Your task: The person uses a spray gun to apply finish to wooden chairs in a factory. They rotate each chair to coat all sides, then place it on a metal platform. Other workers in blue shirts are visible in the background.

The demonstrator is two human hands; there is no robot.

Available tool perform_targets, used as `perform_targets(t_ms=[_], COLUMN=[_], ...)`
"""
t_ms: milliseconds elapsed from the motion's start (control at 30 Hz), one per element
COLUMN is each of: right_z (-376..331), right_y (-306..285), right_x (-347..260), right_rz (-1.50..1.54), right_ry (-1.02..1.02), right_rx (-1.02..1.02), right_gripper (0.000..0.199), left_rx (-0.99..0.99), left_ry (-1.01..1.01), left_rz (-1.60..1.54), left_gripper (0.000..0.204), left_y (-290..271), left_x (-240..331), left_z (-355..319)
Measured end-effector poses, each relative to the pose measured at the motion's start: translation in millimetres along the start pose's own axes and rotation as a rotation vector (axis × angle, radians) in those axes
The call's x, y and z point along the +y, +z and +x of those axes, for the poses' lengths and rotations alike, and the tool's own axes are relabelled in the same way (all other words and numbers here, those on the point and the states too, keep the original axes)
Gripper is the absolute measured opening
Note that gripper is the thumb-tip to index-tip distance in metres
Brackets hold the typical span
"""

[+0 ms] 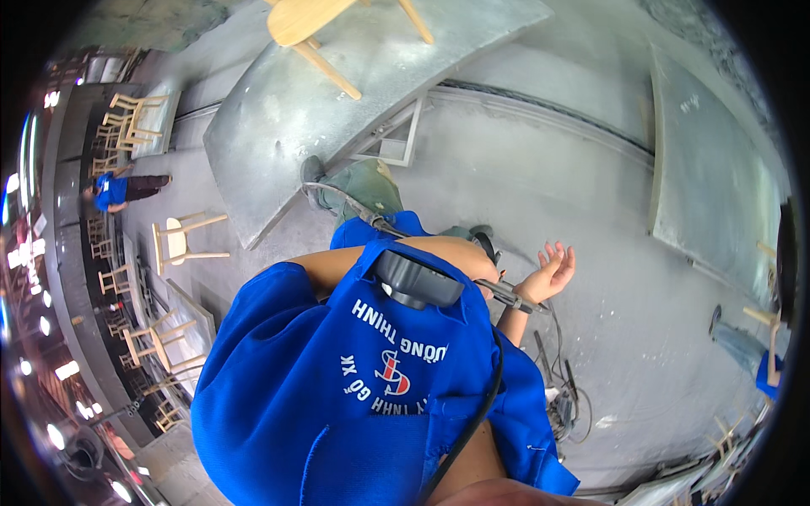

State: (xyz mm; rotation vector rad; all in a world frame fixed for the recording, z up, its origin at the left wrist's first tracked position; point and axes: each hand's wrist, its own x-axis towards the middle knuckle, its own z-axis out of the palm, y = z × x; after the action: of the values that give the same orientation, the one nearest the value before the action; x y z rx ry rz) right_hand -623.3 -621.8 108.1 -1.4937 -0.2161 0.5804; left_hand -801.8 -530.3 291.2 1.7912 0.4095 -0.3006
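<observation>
My left forearm crosses in front of my blue shirt, and my left hand [488,277] is closed round a grey metal cylindrical tool [511,296]. The tool's far end sticks out past the fingers; its exact kind does not show. Just right of it, my right hand [550,271] is raised with the palm turned up, fingers apart and nothing in them. A grey hose [359,207] with a coupling runs by my leg and passes behind my left forearm.
Ahead stands a grey-topped table [295,118] with a light wooden chair [308,21] on it. Another chair [175,241] stands at left. Cables [567,396] lie on the floor at right, near another grey table [709,160]. One person [114,192] is at far left, another [742,346] at far right.
</observation>
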Motion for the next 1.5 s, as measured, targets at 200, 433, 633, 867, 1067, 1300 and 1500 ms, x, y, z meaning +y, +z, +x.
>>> perform_targets(t_ms=[200,433,633,867,1067,1300,1500], right_z=[10.9,28.6,33.8,60.1,63.1,93.4,145.0], right_y=[14.1,48.4,58.6,51.7,27.8,-6.5,-28.8], right_x=[4.5,7.8,20.1,49.1,64.4,125.4,154.2], right_rz=[-0.007,-0.01,-0.03,-0.015,0.025,-0.142,-0.881], right_ry=[0.016,0.003,0.028,0.122,0.134,0.116,0.176], right_rx=[-0.119,-0.265,-0.305,-0.326,-0.363,-0.303,-0.328], right_gripper=[0.039,0.04,0.04,0.04,0.036,0.035,0.058], left_rx=[0.122,0.249,0.327,0.355,0.364,0.25,0.119], left_ry=[-0.053,0.007,-0.103,0.004,-0.052,-0.066,-0.049], left_rz=[0.009,0.008,0.087,0.029,0.059,0.125,0.162], left_gripper=[0.039,0.039,0.038,0.039,0.039,0.037,0.033], left_y=[2.0,-6.0,-3.2,-12.1,-10.8,8.7,27.9], left_x=[-2.2,-17.9,-24.7,-13.1,3.0,21.3,52.3], left_z=[-10.4,-30.2,-28.0,-17.5,-5.5,52.0,120.3])
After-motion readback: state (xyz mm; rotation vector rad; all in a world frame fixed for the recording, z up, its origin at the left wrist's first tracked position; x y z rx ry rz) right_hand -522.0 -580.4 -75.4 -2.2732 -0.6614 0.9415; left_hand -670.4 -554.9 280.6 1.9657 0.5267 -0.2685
